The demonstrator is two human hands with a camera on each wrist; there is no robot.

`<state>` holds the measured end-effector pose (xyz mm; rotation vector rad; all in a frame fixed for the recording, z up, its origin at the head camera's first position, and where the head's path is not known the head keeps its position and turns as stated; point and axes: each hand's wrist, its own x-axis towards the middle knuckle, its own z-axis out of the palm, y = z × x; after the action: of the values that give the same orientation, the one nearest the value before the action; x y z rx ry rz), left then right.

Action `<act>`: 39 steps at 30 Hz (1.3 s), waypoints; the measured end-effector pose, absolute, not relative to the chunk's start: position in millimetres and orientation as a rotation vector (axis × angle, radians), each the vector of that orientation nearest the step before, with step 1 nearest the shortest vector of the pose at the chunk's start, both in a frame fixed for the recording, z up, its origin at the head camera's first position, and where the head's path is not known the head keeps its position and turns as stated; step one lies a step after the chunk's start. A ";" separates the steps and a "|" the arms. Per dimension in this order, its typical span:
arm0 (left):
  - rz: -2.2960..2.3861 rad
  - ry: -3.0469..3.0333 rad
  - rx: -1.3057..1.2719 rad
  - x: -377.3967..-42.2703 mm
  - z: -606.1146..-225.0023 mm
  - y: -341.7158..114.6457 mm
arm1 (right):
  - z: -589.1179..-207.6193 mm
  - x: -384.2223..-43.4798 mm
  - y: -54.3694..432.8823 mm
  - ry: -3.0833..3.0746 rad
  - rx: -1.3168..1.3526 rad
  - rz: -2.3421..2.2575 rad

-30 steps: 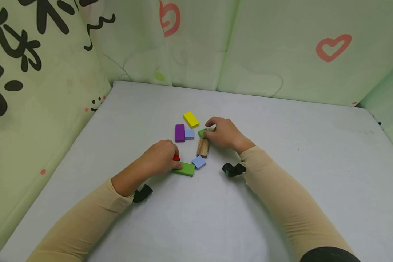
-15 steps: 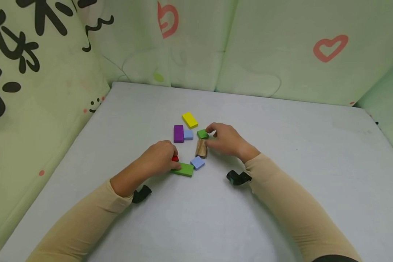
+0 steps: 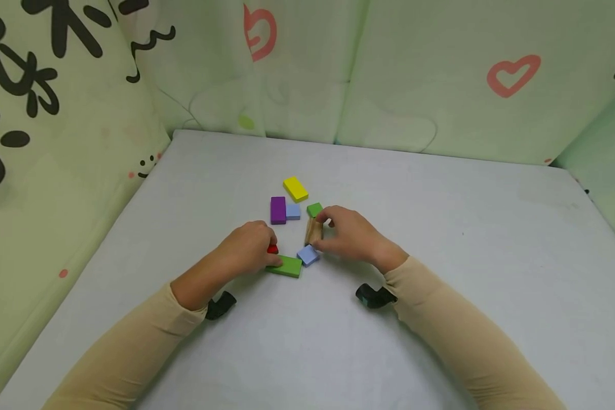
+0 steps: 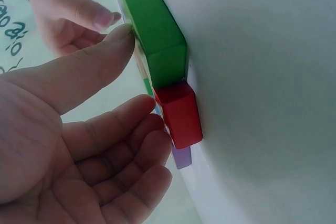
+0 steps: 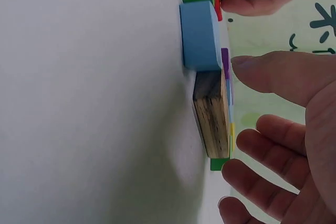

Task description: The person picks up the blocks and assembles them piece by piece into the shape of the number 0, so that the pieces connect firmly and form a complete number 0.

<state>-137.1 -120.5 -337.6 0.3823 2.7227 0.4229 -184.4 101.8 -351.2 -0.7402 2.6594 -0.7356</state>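
My left hand (image 3: 246, 246) rests at a long green block (image 3: 288, 266) and a small red block (image 3: 273, 249) behind it. In the left wrist view its thumb touches the green block's edge, while its loosely bent fingers lie by the red block (image 4: 181, 114). My right hand (image 3: 352, 236) hovers over a wood-grain block (image 3: 314, 230), index finger near the far end and thumb near the end by a light blue block (image 3: 308, 255). In the right wrist view, the thumb stands apart from the wooden block (image 5: 212, 124). A small green block (image 3: 315, 210) adjoins its far end.
Behind lie a purple block (image 3: 278, 210), a second light blue block (image 3: 293, 212) touching it, and a yellow block (image 3: 295, 189). All lie flat on the white table (image 3: 415, 228). Printed cloth (image 3: 415, 85) hangs around the back and sides.
My right hand has let go of the small green block and moved toward me, over the wooden block. The left hand stays in place. The view shifts slightly.
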 end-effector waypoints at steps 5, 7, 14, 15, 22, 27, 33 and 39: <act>0.421 2.721 0.380 -137.0 -336.2 -119.9 | -352.3 -177.3 99.4 2.664 -0.770 -0.734; 0.423 2.723 0.383 -136.8 -335.7 -119.7 | -352.9 -175.1 98.5 2.668 -0.793 -0.733; 0.427 2.725 0.389 -136.9 -334.9 -118.9 | -352.9 -170.0 96.6 2.657 -0.828 -0.717; 0.427 2.724 0.388 -137.0 -334.8 -118.8 | -352.3 -169.3 96.6 2.657 -0.827 -0.720; 0.432 2.727 0.378 -136.9 -336.8 -119.5 | -351.4 -166.4 95.3 2.648 -0.846 -0.743; 0.449 2.732 0.377 -136.0 -338.3 -120.5 | -351.6 -165.4 93.7 2.656 -0.857 -0.732; 0.463 2.737 0.378 -134.3 -339.6 -121.5 | -350.8 -164.5 91.6 2.650 -0.867 -0.715; 0.469 2.739 0.376 -134.7 -340.0 -121.6 | -349.5 -165.4 90.8 2.654 -0.853 -0.679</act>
<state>-134.7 -121.6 -340.0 0.3762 2.7394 0.4686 -165.4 90.8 -349.5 -0.8527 2.6541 -0.6790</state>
